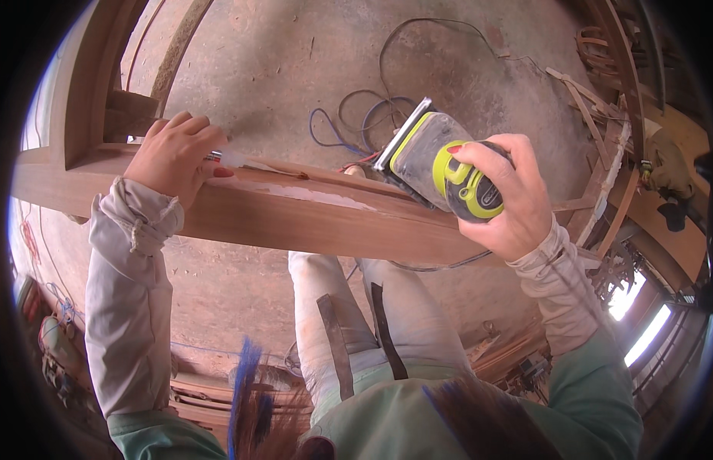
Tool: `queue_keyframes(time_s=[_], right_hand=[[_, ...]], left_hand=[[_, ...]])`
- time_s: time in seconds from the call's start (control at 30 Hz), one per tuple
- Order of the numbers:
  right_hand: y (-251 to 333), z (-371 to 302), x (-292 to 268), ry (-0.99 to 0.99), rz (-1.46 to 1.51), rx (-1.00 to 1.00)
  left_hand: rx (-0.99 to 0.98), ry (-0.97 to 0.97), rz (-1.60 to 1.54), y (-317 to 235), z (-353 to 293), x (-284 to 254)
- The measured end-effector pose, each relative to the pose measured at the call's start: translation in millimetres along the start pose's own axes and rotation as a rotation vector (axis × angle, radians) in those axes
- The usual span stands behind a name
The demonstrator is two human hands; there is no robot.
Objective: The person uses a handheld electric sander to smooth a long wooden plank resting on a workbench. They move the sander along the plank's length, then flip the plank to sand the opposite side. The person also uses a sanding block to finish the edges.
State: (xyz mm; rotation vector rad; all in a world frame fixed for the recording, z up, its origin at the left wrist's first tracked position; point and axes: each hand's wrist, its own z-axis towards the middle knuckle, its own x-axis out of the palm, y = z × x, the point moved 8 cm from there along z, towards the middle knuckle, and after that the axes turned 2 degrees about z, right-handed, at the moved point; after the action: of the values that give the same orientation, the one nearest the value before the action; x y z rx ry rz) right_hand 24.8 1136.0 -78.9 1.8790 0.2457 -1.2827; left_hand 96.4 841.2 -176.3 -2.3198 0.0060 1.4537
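Observation:
My right hand is wrapped round the top of a lime-green and grey electric sander. The sander is tipped up over the right part of a brown wooden beam, its flat pad facing up and left. Its lower edge is at the beam, but I cannot tell whether they touch. At the beam's left part, my left hand is closed round a small, whitish, translucent bottle, mostly hidden by the fingers. A pale, powdery streak runs along the beam's edge beside this hand.
Wooden frame uprights rise from the beam at the left. Blue and dark cords lie coiled on the concrete floor beyond it. Wood strips and planks stand at the right. Stacked timber lies low at the left.

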Motion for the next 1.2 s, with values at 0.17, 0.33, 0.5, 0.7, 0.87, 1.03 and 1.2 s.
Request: queue_keyframes(time_s=[0.17, 0.33, 0.5, 0.7, 0.87, 1.03, 1.2], right_hand=[[0.3, 1.4, 2.1, 0.003, 0.019, -0.011], [3.3, 4.4, 5.6, 0.037, 0.002, -0.002], [29.6, 23.5, 14.5, 0.018, 0.075, -0.136], [61.8, 51.9, 35.5, 0.104, 0.031, -0.195], [77.3, 67.3, 49.4, 0.087, -0.006, -0.297], [81.3, 67.7, 49.5, 0.163, -0.012, -0.283], [52.5, 43.3, 50.3, 0.287, -0.164, -0.21]], left_hand=[[-0.027, -0.042, -0.051, 5.4, -4.6, -4.4], [-0.19, -0.175, -0.163, 40.8, -20.4, -10.6], [-0.56, -0.772, -0.417, 123.9, -103.1, -7.2], [-0.685, -1.053, -0.337, 137.9, -123.8, 5.1], [-0.754, -1.008, -0.385, 123.2, -113.5, 1.2], [-0.774, -1.017, -0.371, 117.3, -111.3, -2.4], [-0.754, -1.053, -0.29, 111.3, -113.8, -11.8]])
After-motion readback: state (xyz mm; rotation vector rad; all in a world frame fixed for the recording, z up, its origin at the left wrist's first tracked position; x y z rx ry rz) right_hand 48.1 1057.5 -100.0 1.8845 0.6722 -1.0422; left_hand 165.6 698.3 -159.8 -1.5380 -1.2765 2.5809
